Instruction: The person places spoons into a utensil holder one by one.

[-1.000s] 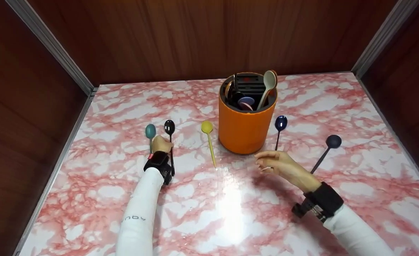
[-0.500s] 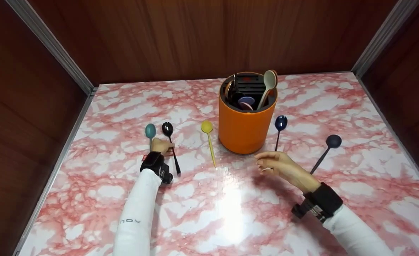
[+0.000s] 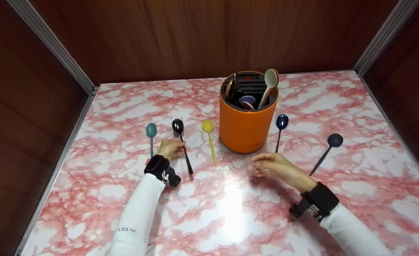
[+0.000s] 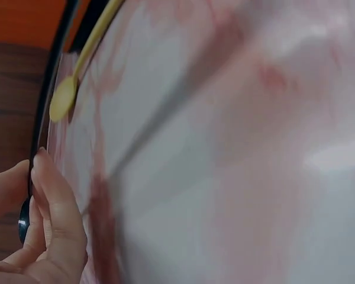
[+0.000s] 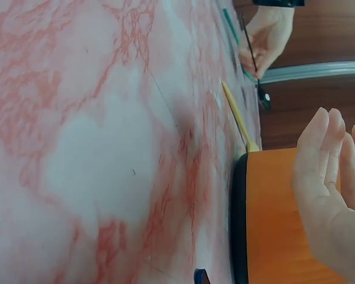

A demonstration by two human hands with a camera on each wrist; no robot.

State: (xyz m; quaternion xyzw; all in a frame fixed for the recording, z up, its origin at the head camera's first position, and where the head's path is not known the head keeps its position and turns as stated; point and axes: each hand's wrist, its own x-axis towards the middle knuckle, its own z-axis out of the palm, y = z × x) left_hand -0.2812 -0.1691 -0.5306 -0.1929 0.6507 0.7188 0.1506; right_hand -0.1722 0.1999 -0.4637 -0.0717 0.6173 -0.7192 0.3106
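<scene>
Between thumb and fingers my left hand (image 3: 170,148) pinches the thin handle of a glossy black spoon (image 3: 177,126). The left wrist view has this spoon raised off the tabletop, its handle (image 4: 45,94) running upward past the fingertips. My right hand (image 3: 278,168) hovers in front of an orange utensil holder (image 3: 243,131) with relaxed, slightly bent fingers and nothing in them. Close by the left hand lie a teal spoon (image 3: 151,130), its lower handle partly hidden by the wrist, and a yellow spoon (image 3: 208,126). A shiny blue spoon (image 3: 282,122) lies beyond the right hand, which hides its handle end.
Several spoons stand in the holder's black slotted insert, among them a pale one (image 3: 270,79). A dark matte round-headed spoon (image 3: 334,140) lies at the right. Brown wooden panels (image 3: 159,39) enclose the marbled pink-and-white table (image 3: 195,220) at the back and sides.
My left hand has lifted the black spoon and moved right with it, away from the teal spoon; the handle end swung right. My right hand has hardly moved.
</scene>
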